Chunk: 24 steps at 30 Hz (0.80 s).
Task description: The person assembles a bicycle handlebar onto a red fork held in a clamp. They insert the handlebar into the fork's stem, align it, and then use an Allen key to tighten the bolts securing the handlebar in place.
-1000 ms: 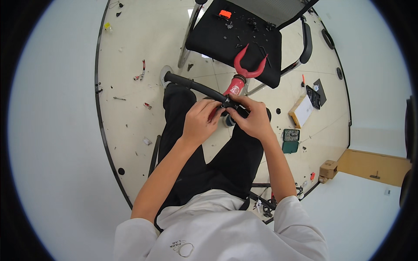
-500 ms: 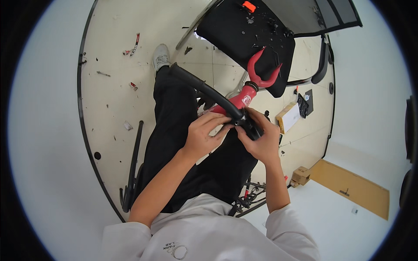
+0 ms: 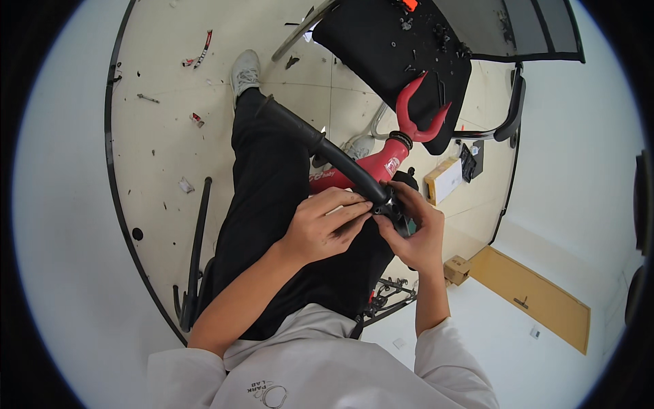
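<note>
A black handlebar (image 3: 344, 162) slants over my lap, its grip end up at the left and a flange partway along it. My right hand (image 3: 421, 235) is closed round its lower right part, beside a dark clamp (image 3: 390, 204). Fingers pinched, my left hand (image 3: 325, 225) meets the bar at the clamp's left side; anything small between its fingertips is hidden. Behind the bar lies a red bike frame (image 3: 375, 165). Its red fork (image 3: 409, 109) points up and away, with dark rings at the fork's base.
A black chair (image 3: 381, 51) ahead carries several small metal parts and an orange item (image 3: 409, 4). Scraps and small parts dot the tiled floor (image 3: 170, 123). Black tubing (image 3: 196, 252) lies left of my leg, more bike parts (image 3: 388, 296) at right. A box (image 3: 443, 180) sits beyond.
The view has shifted slightly. The handlebar's clamp end and both hands sit a little lower and further right; the hands keep their places at the clamp.
</note>
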Each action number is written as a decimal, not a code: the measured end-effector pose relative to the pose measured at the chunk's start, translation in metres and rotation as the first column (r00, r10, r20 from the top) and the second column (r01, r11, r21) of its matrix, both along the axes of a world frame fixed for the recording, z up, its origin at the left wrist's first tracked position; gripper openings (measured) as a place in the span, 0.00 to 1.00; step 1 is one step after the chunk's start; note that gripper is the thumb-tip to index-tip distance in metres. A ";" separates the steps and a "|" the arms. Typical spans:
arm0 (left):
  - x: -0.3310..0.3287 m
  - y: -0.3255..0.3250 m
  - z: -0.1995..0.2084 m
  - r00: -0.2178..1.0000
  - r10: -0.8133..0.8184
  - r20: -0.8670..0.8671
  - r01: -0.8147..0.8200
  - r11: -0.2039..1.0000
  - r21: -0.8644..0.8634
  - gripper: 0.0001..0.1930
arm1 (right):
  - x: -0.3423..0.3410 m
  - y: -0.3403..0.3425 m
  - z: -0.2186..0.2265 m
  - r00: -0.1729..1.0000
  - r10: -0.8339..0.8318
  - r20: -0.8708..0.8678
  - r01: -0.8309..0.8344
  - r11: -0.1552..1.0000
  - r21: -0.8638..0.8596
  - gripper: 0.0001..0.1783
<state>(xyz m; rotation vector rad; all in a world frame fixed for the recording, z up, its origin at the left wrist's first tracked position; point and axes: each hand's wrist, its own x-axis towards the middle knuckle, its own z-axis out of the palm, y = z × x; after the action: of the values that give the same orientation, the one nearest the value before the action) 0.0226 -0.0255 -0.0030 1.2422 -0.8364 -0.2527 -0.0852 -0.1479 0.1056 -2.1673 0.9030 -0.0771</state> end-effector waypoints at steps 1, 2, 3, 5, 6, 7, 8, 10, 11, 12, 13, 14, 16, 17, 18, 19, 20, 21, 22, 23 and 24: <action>0.001 0.001 0.001 1.000 -0.007 -0.009 0.007 1.000 0.005 0.15 | 0.000 0.001 0.000 1.000 0.006 -0.008 -0.006 1.000 -0.017 0.30; 0.002 0.001 0.003 1.000 -0.012 -0.018 0.012 1.000 0.008 0.15 | 0.001 0.001 0.000 1.000 0.014 -0.016 -0.014 0.999 -0.036 0.30; 0.002 0.001 0.005 0.998 -0.022 -0.051 0.022 1.000 0.002 0.15 | 0.002 0.003 0.002 0.999 0.013 -0.036 -0.015 0.998 -0.066 0.30; 0.002 0.001 0.008 0.992 -0.042 -0.115 0.042 0.999 -0.007 0.15 | 0.003 0.009 0.005 0.997 0.009 -0.075 -0.018 0.992 -0.122 0.30; 0.000 0.000 0.007 0.990 -0.031 -0.135 0.030 1.000 -0.010 0.14 | 0.003 0.011 0.004 0.998 0.014 -0.062 -0.023 0.989 -0.147 0.30; -0.002 -0.002 0.005 0.988 -0.019 -0.154 0.018 1.000 -0.012 0.13 | 0.004 0.012 0.002 0.999 0.019 -0.048 -0.027 0.985 -0.172 0.30; -0.003 -0.003 0.005 0.984 -0.010 -0.176 0.007 1.000 -0.015 0.13 | 0.003 0.013 0.002 0.999 0.023 -0.037 -0.030 0.980 -0.196 0.30; -0.003 -0.003 0.005 0.981 -0.011 -0.195 0.013 1.000 0.007 0.12 | 0.003 0.010 0.002 0.999 0.021 -0.028 -0.025 0.988 -0.152 0.30; -0.003 -0.003 0.006 0.979 -0.013 -0.203 0.016 1.000 0.015 0.11 | 0.003 0.008 0.002 1.000 0.020 -0.023 -0.023 0.991 -0.133 0.30; -0.003 -0.002 0.006 0.979 -0.014 -0.205 0.019 0.999 0.026 0.12 | 0.003 0.007 0.003 0.999 0.018 -0.031 -0.021 0.994 -0.111 0.30; -0.004 -0.001 0.006 0.978 -0.015 -0.206 0.023 0.999 0.036 0.12 | 0.003 0.006 0.003 0.999 0.016 -0.039 -0.019 0.996 -0.090 0.30; -0.004 -0.001 0.007 0.979 -0.017 -0.204 0.026 0.999 0.044 0.13 | 0.003 0.005 0.004 0.999 0.014 -0.044 -0.017 0.997 -0.071 0.30; -0.003 -0.001 0.006 0.980 -0.026 -0.196 0.034 0.999 0.039 0.13 | 0.001 0.003 0.002 0.999 0.026 -0.025 -0.028 0.996 -0.080 0.30; -0.003 -0.001 0.005 0.981 -0.030 -0.190 0.038 0.999 0.037 0.13 | 0.000 0.002 0.001 0.999 0.032 -0.013 -0.033 0.996 -0.084 0.30; -0.003 -0.001 0.004 0.982 -0.031 -0.188 0.039 0.998 0.043 0.12 | 0.001 0.002 0.003 0.999 0.026 -0.035 -0.028 0.997 -0.073 0.30; -0.003 -0.001 0.003 0.982 -0.031 -0.186 0.041 0.998 0.049 0.12 | 0.003 0.002 0.006 0.998 0.019 -0.057 -0.022 0.998 -0.062 0.30; -0.002 -0.001 0.004 0.983 -0.033 -0.182 0.043 0.998 0.052 0.12 | 0.004 0.002 0.008 0.997 0.010 -0.076 -0.014 0.998 -0.053 0.31; -0.002 -0.001 0.005 0.982 -0.035 -0.188 0.047 0.997 0.057 0.11 | 0.005 0.001 0.009 0.997 0.015 -0.078 -0.019 0.999 -0.048 0.31; -0.001 -0.001 0.008 0.980 -0.038 -0.194 0.051 0.997 0.063 0.11 | 0.005 0.001 0.009 0.997 0.020 -0.079 -0.023 0.999 -0.042 0.31; 0.000 -0.002 0.009 0.980 -0.040 -0.197 0.054 0.996 0.065 0.11 | 0.005 -0.001 0.009 0.997 0.025 -0.077 -0.028 0.999 -0.040 0.31; -0.001 -0.001 0.008 0.980 -0.042 -0.193 0.058 0.995 0.080 0.12 | 0.004 -0.001 0.008 0.998 0.016 -0.064 -0.016 1.000 0.007 0.34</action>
<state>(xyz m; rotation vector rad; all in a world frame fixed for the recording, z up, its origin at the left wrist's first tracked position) 0.0214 -0.0266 0.0045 1.2551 -0.6969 -0.4456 -0.0810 -0.1492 0.1131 -2.1811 0.9207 0.0038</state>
